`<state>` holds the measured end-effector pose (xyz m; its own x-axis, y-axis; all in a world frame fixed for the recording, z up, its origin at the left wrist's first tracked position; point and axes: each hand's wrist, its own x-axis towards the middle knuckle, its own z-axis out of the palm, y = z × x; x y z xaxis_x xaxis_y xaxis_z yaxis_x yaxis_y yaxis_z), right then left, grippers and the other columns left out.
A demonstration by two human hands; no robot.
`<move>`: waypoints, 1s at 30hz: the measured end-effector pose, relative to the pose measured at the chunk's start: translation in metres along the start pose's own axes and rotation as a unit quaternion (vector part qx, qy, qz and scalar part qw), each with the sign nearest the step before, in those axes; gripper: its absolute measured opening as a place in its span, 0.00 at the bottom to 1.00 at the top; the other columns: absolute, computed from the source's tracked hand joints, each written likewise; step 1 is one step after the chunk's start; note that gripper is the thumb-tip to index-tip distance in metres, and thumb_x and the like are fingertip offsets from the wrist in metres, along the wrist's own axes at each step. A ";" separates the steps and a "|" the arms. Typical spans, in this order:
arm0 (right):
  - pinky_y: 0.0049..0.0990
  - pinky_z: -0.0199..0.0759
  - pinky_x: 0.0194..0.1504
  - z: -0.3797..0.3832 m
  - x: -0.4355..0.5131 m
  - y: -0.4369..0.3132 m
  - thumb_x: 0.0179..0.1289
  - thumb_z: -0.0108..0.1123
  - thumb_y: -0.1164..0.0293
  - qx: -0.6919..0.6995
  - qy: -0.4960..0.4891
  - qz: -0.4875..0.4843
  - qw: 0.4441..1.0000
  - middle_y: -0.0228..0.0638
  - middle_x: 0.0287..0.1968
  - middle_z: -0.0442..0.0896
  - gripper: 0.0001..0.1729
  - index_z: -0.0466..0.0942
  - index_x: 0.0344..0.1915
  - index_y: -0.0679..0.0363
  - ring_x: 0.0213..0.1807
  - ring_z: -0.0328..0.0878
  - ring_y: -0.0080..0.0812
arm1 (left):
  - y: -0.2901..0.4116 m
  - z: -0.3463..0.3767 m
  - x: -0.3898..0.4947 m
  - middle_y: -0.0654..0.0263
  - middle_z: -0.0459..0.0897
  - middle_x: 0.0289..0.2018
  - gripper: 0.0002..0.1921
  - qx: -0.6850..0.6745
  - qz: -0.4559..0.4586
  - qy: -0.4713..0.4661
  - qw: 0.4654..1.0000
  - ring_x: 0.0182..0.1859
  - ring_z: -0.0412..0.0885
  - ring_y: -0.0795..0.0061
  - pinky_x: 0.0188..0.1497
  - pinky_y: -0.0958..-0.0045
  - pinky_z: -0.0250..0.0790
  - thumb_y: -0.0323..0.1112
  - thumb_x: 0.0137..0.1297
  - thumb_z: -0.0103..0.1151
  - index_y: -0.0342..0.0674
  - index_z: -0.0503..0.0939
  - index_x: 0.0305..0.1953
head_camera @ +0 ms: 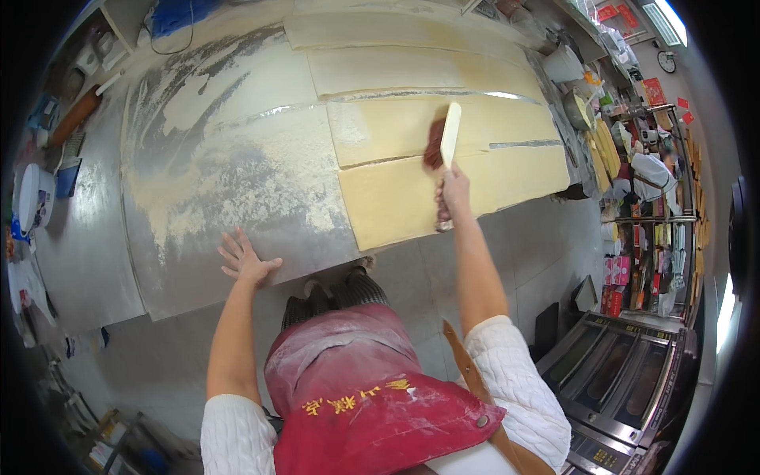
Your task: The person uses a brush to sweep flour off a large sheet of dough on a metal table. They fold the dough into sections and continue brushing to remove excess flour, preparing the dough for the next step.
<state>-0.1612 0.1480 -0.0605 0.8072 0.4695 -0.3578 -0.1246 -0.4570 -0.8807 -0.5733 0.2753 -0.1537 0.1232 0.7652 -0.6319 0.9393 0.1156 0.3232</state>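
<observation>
My right hand (455, 191) grips a bench brush with a cream-coloured back (451, 133) and reddish-brown bristles (434, 145). The brush is over the front sheet of rolled yellow dough (451, 202) and the dough sheet (392, 127) behind it; its bristles are blurred, and I cannot tell whether they touch. More flat sheets of dough (386, 68) lie in rows farther back. At the near edge of the steel worktable (196, 291), my left hand (246, 261) rests with fingers spread and holds nothing. Loose flour (285, 160) covers much of the steel to the left of the dough.
At the far left lie a wooden rolling pin (77, 116), a blue-bladed scraper (69, 177) and a white tub (37, 196). A white bucket (563, 63) and a metal bowl (579, 110) stand at the right end. Behind on the right are loaded shelves (647, 219) and a deck oven (617, 362).
</observation>
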 end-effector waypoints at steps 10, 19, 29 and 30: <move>0.18 0.60 0.15 0.096 -0.050 -0.009 0.68 0.47 0.67 0.032 -0.190 -0.015 0.981 0.23 0.19 0.67 0.27 0.61 0.66 0.52 0.14 0.63 0.16 | 0.002 -0.004 0.003 0.61 0.17 0.70 0.68 0.020 -0.013 0.005 1.000 0.71 0.15 0.50 0.65 0.34 0.24 0.54 0.35 0.74 0.61 0.27 0.70; 0.23 0.51 0.08 -0.093 0.132 0.015 0.65 0.48 0.61 0.068 0.185 0.035 0.980 0.23 0.12 0.62 0.15 0.64 0.23 0.53 0.08 0.56 0.21 | 0.009 0.005 0.004 0.60 0.20 0.71 0.70 0.050 -0.034 0.016 0.998 0.71 0.18 0.48 0.64 0.33 0.26 0.54 0.30 0.75 0.62 0.28 0.70; 0.17 0.60 0.15 0.000 0.117 -0.032 0.67 0.49 0.65 -0.015 -0.156 -0.035 0.987 0.23 0.18 0.67 0.28 0.61 0.66 0.50 0.14 0.62 0.15 | -0.005 0.005 0.006 0.61 0.22 0.71 0.72 0.035 -0.039 0.029 0.998 0.71 0.18 0.49 0.65 0.34 0.24 0.54 0.26 0.76 0.58 0.32 0.71; 0.17 0.59 0.13 -0.026 0.148 -0.025 0.67 0.49 0.63 0.007 -0.060 -0.045 0.997 0.23 0.16 0.67 0.18 0.72 0.55 0.54 0.13 0.62 0.15 | -0.004 0.006 0.006 0.60 0.22 0.71 0.72 0.033 -0.041 0.030 0.998 0.71 0.18 0.50 0.65 0.34 0.24 0.54 0.25 0.77 0.58 0.32 0.71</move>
<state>-0.0239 0.2090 -0.0835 0.7413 0.5949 -0.3109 -0.0637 -0.3987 -0.9149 -0.5743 0.2759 -0.1635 0.0276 0.7920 -0.6099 0.9647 0.1389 0.2240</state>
